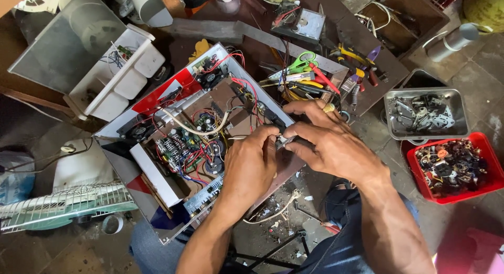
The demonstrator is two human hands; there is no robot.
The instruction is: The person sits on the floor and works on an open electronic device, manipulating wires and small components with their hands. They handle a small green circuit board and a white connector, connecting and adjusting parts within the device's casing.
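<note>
While my left hand (251, 161) and right hand (326, 142) pinch closed from both sides on a small dark metal part (284, 141) just above the right edge of the open electronics chassis (191, 135), I judge that I am mid-way through fitting or freeing that part. My next move likely calls for a fine, steady grip, keeping clear of the coloured wires (197, 158) inside. Farther off, hand tools (315, 74) lie on the surface, with a metal tray (425, 114) and red tray (454, 169) of parts to the right.

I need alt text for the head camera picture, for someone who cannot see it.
Seen from above, a person's left hand and right hand pinch a small dark part together over an opened electronics case full of coloured wires and circuit boards. Scissors and hand tools lie behind it; a metal tray and a red tray of small parts sit to the right.
</note>
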